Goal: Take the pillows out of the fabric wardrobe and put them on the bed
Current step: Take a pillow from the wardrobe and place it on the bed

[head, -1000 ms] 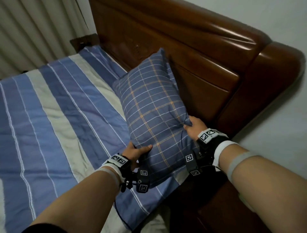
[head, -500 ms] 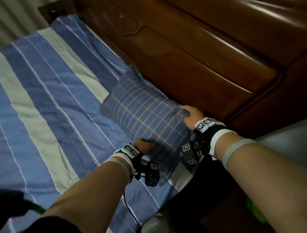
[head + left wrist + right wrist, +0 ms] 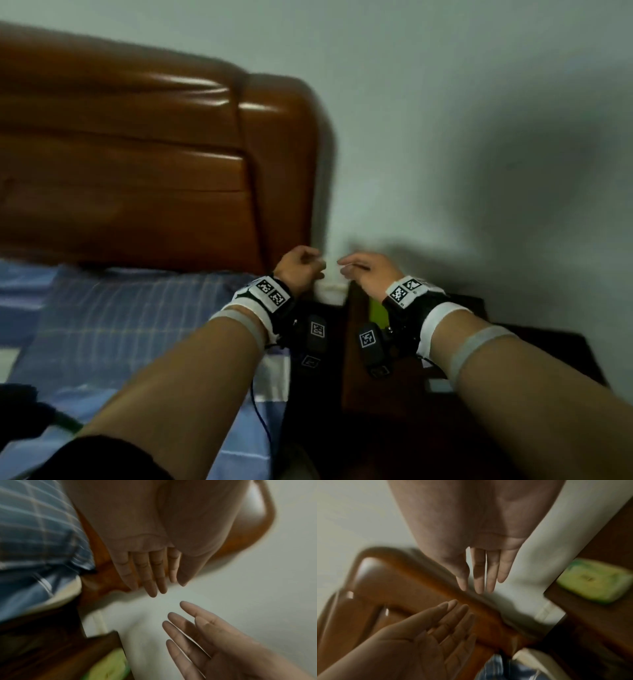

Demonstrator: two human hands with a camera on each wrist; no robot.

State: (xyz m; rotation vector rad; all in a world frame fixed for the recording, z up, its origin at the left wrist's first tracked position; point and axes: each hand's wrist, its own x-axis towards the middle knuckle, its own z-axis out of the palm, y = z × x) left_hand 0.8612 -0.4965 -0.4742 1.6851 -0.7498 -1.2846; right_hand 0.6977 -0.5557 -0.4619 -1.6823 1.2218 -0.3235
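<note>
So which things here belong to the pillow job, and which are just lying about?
Job:
- pillow, flat on the bed by the headboard
- left hand and right hand, both empty

Lying about:
- headboard
- nightstand
- green packet on it
- wall

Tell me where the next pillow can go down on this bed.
Free: the striped sheet left of the checked pillow, along the foot of the headboard; how far it runs is out of frame. Crowded: the bed's right edge, where the pillow lies and the left hand and right hand hang open. The nightstand holds a green pack.
</note>
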